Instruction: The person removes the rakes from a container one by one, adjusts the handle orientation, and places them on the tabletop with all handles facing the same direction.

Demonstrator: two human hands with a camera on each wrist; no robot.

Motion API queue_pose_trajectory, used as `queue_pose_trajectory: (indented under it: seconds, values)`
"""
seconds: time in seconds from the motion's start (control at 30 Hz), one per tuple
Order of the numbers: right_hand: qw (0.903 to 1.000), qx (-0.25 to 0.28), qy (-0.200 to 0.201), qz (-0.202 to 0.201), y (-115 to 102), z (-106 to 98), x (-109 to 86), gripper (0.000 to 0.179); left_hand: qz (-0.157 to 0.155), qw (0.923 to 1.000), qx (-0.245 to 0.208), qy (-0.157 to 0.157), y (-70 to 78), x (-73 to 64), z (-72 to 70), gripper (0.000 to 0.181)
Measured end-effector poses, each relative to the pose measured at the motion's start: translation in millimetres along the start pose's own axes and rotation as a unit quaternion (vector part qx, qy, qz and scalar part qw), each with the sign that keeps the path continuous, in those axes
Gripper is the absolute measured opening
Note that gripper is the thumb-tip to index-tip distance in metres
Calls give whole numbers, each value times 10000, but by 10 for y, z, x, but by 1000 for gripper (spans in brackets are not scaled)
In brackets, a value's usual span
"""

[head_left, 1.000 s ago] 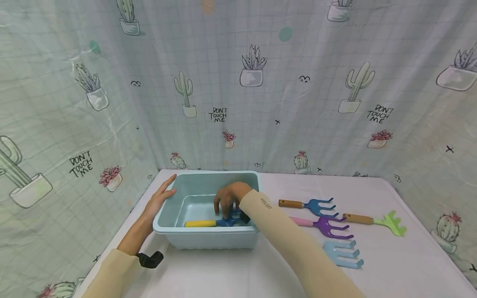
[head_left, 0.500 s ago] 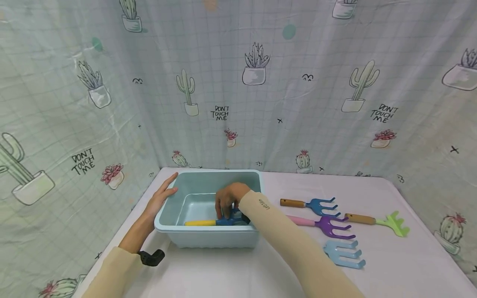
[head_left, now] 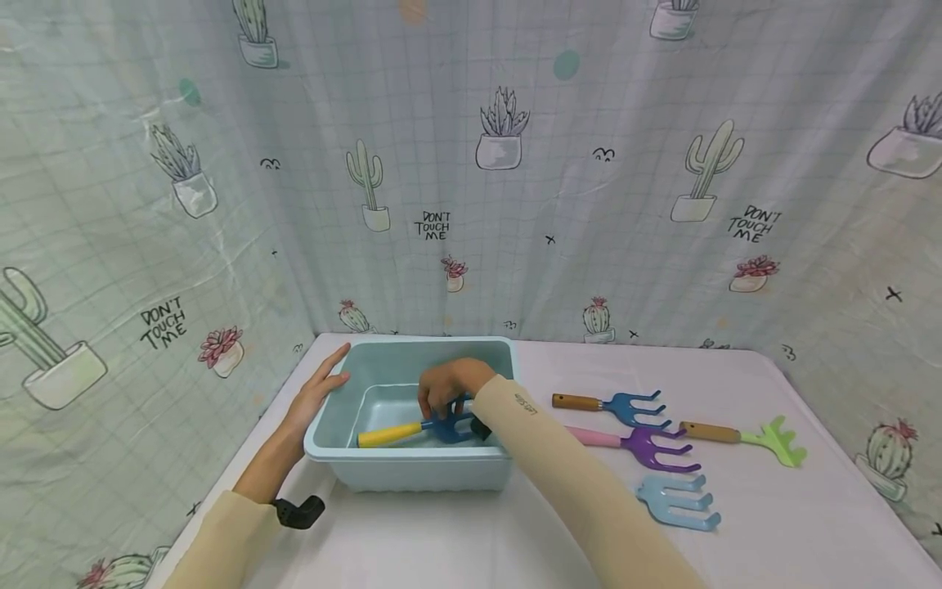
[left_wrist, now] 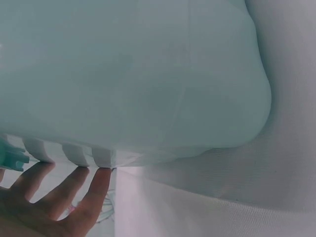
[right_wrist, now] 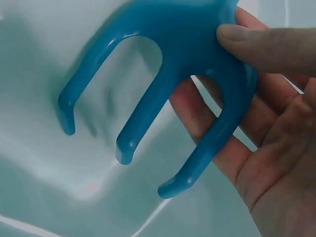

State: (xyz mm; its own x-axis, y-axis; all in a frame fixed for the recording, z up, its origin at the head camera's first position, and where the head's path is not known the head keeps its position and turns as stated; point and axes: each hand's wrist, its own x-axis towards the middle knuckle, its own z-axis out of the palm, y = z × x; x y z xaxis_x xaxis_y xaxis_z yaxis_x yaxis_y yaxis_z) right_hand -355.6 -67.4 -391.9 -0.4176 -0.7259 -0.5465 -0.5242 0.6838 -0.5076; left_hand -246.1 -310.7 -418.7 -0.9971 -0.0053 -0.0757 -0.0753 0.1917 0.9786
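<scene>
A light blue plastic bin (head_left: 412,476) stands on the table, its outer wall (left_wrist: 133,79) filling much of the left wrist view. My left hand (head_left: 311,399) rests against the bin's left side, with fairly straight fingers (left_wrist: 96,190) touching the wall under its rim. Inside the bin, my right hand (head_left: 452,381) pinches a hand rake with a yellow handle (head_left: 390,435) by its blue head. Up close, the right wrist view has the thumb on top of the three-pronged blue head (right_wrist: 192,44) and fingers beneath it. The handle lies outside that view.
To the bin's right lie a blue rake with a wooden handle (head_left: 577,402), a pink-and-purple rake (head_left: 648,448), a light blue rake head (head_left: 675,503) and a green rake with a wooden handle (head_left: 710,432). A cactus-print curtain (head_left: 545,204) surrounds the white table (head_left: 412,540).
The right hand has taken hold of the rake's blue head and shifted slightly left with it. The yellow handle has tilted and moved left. The left hand stays on the bin.
</scene>
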Motion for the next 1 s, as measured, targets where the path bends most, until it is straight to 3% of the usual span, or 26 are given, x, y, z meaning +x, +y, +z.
queue_pose_trajectory:
  seconds: [0.2, 0.43, 0.7, 1.0]
  values:
    - [9993, 110, 260, -260, -23, -52, -41, 26, -64, 10000, 25, -2, -14, -5, 7, 63]
    - [9963, -346, 623, -473, -47, -152, -163, 27, -85, 10000, -20, -25, -10, 20, -6, 63]
    - [9915, -582, 1088, -417, -114, -274, -401, 27, -106, 9999, 1, -83, -25, 13, -16, 63]
    - [9823, -937, 1471, -679, -244, -488, -708, 29, -158, 9998, 123, -75, -13, 18, -3, 64]
